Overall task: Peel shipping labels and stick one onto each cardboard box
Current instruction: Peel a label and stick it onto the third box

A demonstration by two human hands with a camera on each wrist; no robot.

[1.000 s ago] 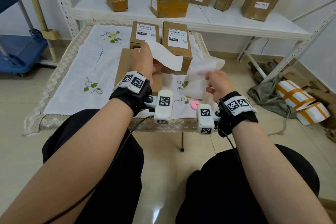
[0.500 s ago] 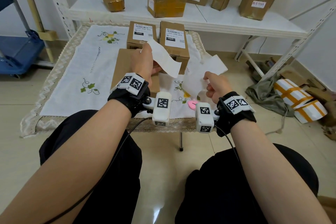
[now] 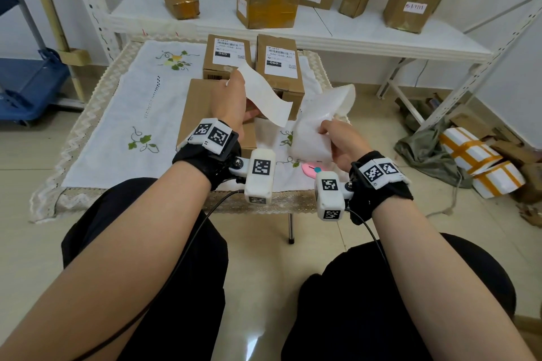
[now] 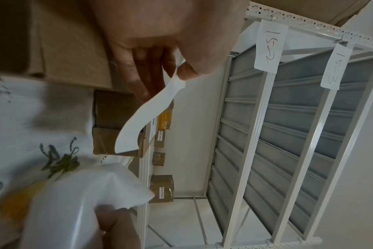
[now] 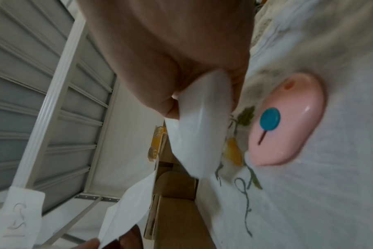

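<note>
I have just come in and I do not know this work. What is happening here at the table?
A seated person is labelling cardboard boxes. The left hand pinches a peeled white label by one end, above an unlabelled box on the table. The right hand grips the glossy backing sheet, now apart from the label. Two boxes behind, one and another, already carry printed labels. More boxes stand on the white shelf.

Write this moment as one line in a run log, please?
stage: label peeled | left hand: pinches label | right hand: grips backing | plain box: unlabelled | labelled boxes on table: two
</note>
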